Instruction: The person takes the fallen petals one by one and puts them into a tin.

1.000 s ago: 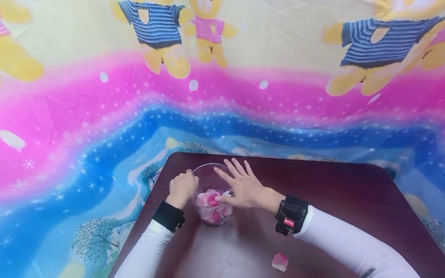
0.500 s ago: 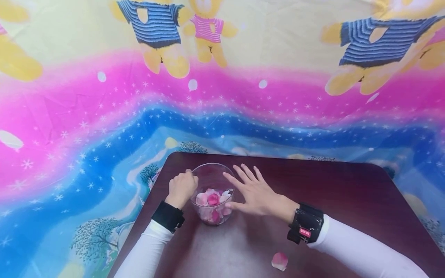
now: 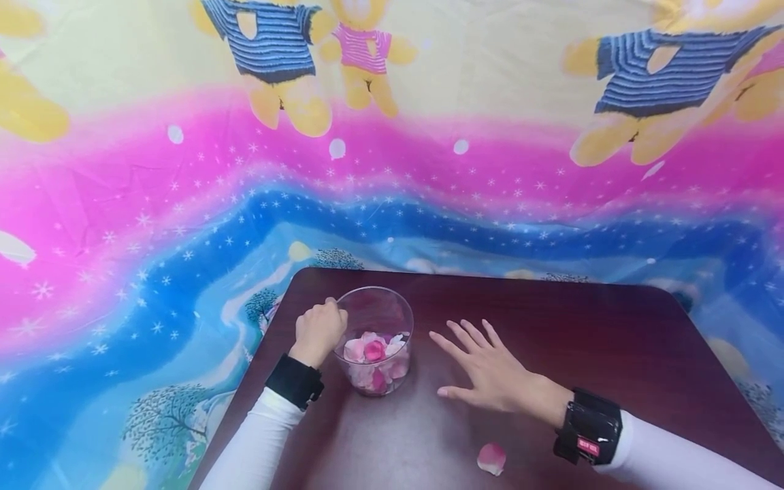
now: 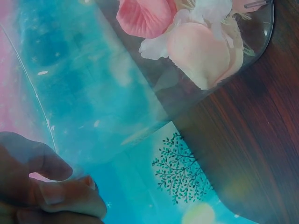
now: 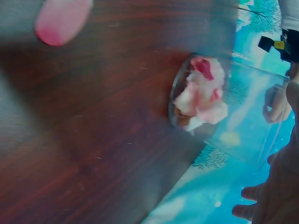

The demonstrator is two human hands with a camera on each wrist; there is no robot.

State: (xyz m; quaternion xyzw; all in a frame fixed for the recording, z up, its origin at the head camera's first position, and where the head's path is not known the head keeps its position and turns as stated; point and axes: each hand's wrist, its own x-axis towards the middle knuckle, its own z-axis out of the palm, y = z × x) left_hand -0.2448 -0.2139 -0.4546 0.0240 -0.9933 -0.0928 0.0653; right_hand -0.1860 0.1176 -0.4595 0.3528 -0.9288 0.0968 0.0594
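Note:
A clear glass bowl (image 3: 401,320) stands near the table's far left corner, with pink and white flower petals (image 3: 373,350) in its lower half. My left hand (image 3: 320,332) grips its rim on the left side; the left wrist view shows thumb and fingers (image 4: 70,198) pinching the edge. To the right of the bowl, my right hand (image 3: 490,371) hovers over the table, fingers spread and holding nothing. One loose pink petal (image 3: 492,459) lies on the table, nearer to me than the right hand. It also shows at the top left of the right wrist view.
The dark red-brown wooden table (image 3: 582,340) has rounded far corners. Behind it hangs a cloth backdrop (image 3: 429,190) printed with bears, snowflakes and trees. Black bands with devices (image 3: 589,427) sit on both wrists.
My right hand has drawn back from over the bowl to the right and toward me, fingers still spread. The left hand keeps its hold on the rim, and the loose petal stays put.

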